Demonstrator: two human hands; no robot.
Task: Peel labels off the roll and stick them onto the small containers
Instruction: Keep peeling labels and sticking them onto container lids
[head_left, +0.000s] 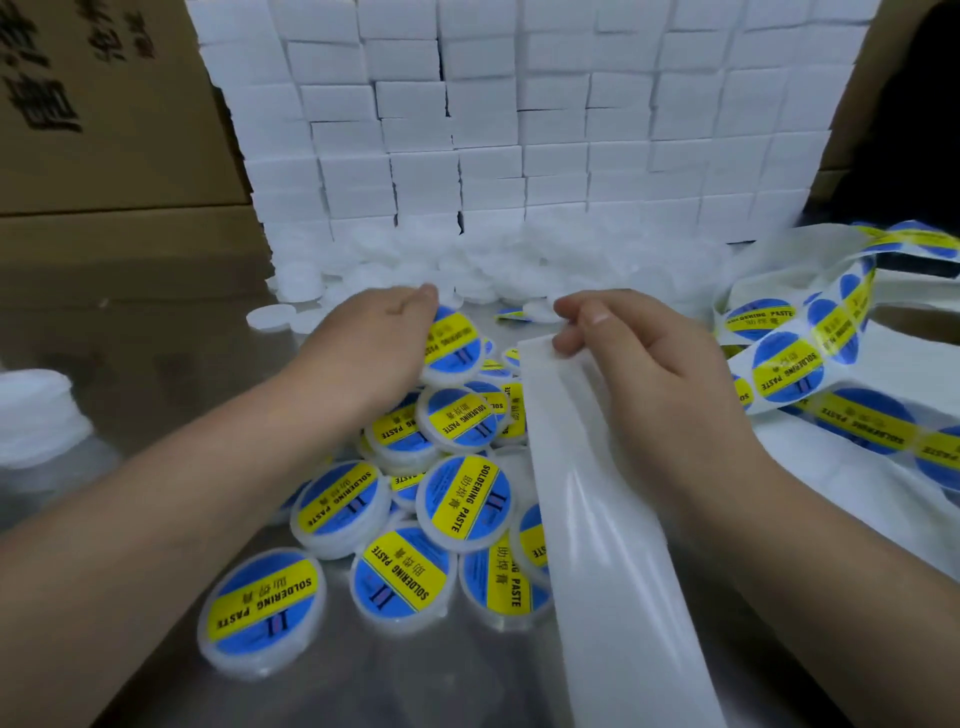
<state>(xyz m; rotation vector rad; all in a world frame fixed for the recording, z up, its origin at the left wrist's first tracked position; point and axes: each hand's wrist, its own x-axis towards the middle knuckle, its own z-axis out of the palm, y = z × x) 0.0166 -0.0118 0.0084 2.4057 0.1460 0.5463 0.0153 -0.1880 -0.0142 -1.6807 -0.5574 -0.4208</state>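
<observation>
My left hand (382, 343) holds a small round white container (451, 347) with a blue and yellow "SOLDERING PASTE" label on its lid, just above the pile. My right hand (618, 353) pinches the white backing strip (597, 530), which hangs down toward the bottom edge with no labels on it. The label roll (789, 364) loops loosely at the right, with round blue and yellow labels along it. A pile of labelled containers (457, 499) lies on the metal table between my arms. Unlabelled white containers (467, 270) are heaped farther back.
A wall of stacked white boxes (519, 130) stands behind the heap. Cardboard cartons (104, 130) rise at the left. A stack of white lids (36, 410) sits at the left edge. The steel table (156, 405) shows bare at the left.
</observation>
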